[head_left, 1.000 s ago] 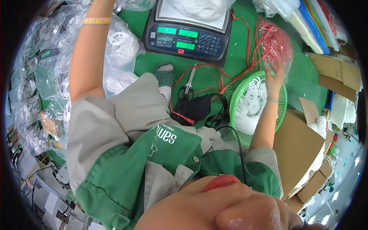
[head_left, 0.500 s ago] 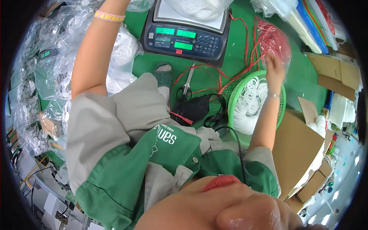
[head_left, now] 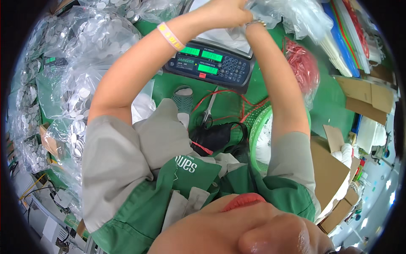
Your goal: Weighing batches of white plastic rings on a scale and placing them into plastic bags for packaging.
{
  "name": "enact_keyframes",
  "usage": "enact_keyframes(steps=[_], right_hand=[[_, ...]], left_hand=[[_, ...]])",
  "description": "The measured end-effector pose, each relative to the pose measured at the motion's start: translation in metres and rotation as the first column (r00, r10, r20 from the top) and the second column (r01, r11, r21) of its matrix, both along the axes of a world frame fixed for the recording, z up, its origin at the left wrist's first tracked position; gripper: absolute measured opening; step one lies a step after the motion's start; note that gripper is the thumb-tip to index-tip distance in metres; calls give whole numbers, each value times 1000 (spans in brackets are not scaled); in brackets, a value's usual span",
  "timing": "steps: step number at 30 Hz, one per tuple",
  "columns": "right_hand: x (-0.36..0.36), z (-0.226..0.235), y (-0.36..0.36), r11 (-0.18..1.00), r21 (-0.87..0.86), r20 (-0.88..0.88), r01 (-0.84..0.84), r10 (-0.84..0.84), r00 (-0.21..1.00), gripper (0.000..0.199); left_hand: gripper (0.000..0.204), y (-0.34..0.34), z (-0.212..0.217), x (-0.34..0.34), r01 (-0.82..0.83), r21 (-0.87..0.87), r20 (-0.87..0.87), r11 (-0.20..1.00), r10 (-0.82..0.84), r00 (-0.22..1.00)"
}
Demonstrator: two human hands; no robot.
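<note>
On the green surface (head_left: 332,108), the scale (head_left: 211,62) risked being skewed by contact from both hands (head_left: 226,15); finger grip could not be told.

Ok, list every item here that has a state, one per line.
Counting scale: on, displays lit.
Scissors: lying down, blades apparently closed.
Green basket: holding white items, partly hidden.
Red string: bunched inside a clear bag.
Cardboard box, lower right: open, a flap raised.
Plastic bags, left: filled with silver discs; whether sealed, cannot tell.
</note>
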State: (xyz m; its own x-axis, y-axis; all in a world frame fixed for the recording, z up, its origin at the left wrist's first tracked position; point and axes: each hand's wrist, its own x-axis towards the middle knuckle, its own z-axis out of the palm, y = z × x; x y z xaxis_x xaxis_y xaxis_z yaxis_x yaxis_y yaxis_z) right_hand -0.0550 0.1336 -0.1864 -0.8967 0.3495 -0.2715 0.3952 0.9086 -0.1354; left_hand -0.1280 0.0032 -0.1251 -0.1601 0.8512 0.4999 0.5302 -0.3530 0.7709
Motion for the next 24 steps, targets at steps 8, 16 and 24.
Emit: enact_keyframes(steps=[8, 16, 24], right_hand=[[-4, -7, 33, 993, 116, -54, 39, -33, 998, 28], [-6, 100, 56, 979, -49, -663, 196, -179, 727, 33], [19, 156, 18, 967, -240, -533, 83, -203, 822, 27]], left_hand=[[62, 19, -14, -30, -218, -109, 93, 970, 229, 969], [57, 25, 39, -60, -252, -52, 410, 966, 251, 877], [50, 20, 57, -49, -293, 44, 306, 955, 266, 914]])
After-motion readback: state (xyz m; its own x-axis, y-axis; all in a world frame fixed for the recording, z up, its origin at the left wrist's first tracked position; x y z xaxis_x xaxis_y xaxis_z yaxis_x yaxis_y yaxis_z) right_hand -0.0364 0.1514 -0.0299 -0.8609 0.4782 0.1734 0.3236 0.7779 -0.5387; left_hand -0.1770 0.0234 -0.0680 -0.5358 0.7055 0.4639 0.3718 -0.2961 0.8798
